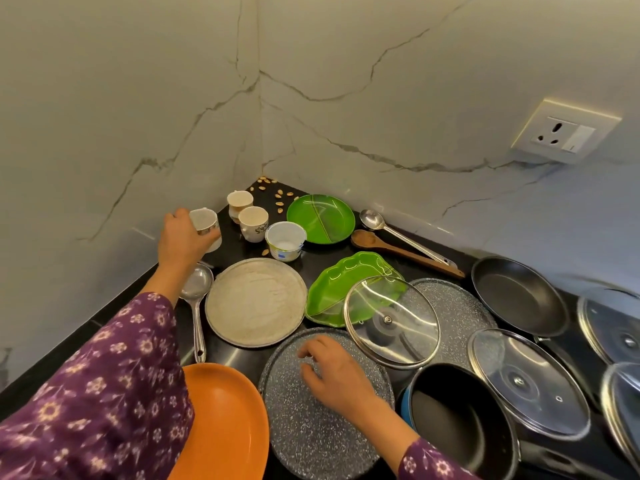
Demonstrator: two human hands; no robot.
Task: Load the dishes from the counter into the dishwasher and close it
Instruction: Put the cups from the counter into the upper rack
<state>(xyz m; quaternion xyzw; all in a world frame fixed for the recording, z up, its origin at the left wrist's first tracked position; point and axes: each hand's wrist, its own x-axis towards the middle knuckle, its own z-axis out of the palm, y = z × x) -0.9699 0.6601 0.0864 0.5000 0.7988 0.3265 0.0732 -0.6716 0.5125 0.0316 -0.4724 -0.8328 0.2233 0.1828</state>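
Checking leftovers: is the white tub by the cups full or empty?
Empty, or nearly: inside the tub the wall shows down to the bottom.

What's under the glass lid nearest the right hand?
The glass lid overlaps the green leaf-shaped plate and a speckled grey pan, both visible through it; its knob hides a small patch.

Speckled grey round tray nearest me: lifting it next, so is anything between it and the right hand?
Nothing; the right hand is over the speckled grey round tray. A round glass lid overlaps its far-right rim.
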